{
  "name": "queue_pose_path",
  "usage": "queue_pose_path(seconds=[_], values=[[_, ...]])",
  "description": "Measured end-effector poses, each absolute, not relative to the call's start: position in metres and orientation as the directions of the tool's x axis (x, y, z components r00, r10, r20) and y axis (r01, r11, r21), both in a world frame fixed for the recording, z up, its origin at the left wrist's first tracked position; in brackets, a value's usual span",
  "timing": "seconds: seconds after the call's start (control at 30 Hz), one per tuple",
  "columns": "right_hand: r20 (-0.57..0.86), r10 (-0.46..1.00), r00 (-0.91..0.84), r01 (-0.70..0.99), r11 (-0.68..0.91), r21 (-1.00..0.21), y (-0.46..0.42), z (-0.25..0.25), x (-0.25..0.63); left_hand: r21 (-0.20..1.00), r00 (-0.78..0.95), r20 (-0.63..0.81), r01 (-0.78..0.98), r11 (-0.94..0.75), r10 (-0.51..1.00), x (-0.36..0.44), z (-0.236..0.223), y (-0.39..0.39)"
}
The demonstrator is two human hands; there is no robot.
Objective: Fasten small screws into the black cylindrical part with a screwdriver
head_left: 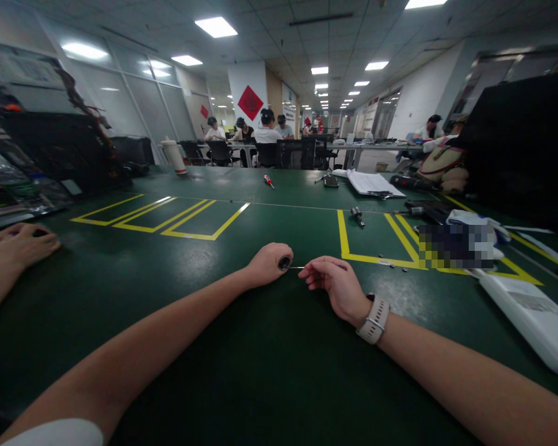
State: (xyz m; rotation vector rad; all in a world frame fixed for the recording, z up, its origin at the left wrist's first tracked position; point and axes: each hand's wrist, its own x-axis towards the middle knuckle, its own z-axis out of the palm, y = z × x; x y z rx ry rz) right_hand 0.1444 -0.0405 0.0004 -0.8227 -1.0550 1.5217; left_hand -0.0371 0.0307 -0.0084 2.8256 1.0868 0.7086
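Note:
My left hand (267, 265) is closed round a dark round metal part (284, 263), whose ring-like end faces me. Just to its right, my right hand (332, 279) has its fingers curled together on a thin metal shaft (297, 267). The shaft reaches across the gap to the part's side; whether it goes in or only touches is not clear. Most of that tool sits hidden inside my right hand, so its kind cannot be told. Several small dark pieces (392, 266) lie to the right of my right hand.
Yellow tape outlines (214, 237) mark the green table (204, 347). A jointed metal part (357, 217) lies in one outline. Farther back are a red screwdriver (268, 181), a phone (330, 181) and a clipboard (374, 184). A white case (530, 316) lies right; another person's hand (25, 244) rests left.

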Motion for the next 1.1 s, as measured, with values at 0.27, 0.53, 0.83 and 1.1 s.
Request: queue_pose_path(seconds=[0.27,0.53,0.83,1.1], values=[[0.073,0.986,-0.15,-0.363,0.013,-0.932,-0.0397,-0.0042,0.1435,0.201,0.646,0.4,0.63,-0.75,0.65,-0.0377,-0.0079,0.0308],[0.117,0.981,-0.154,-0.309,0.065,-0.949,-0.0404,-0.0051,0.1437,0.163,0.644,0.409,0.646,-0.746,0.647,-0.0378,-0.0092,0.0319],[0.131,0.943,-0.307,-0.141,0.092,-0.986,-0.0447,0.0009,0.1412,0.203,0.612,0.413,0.66,-0.723,0.674,-0.0345,-0.0032,0.0253],[0.193,0.924,-0.329,-0.183,0.138,-0.973,-0.0447,-0.0009,0.1436,0.277,0.574,0.383,0.676,-0.682,0.724,-0.0346,-0.0033,0.0246]])
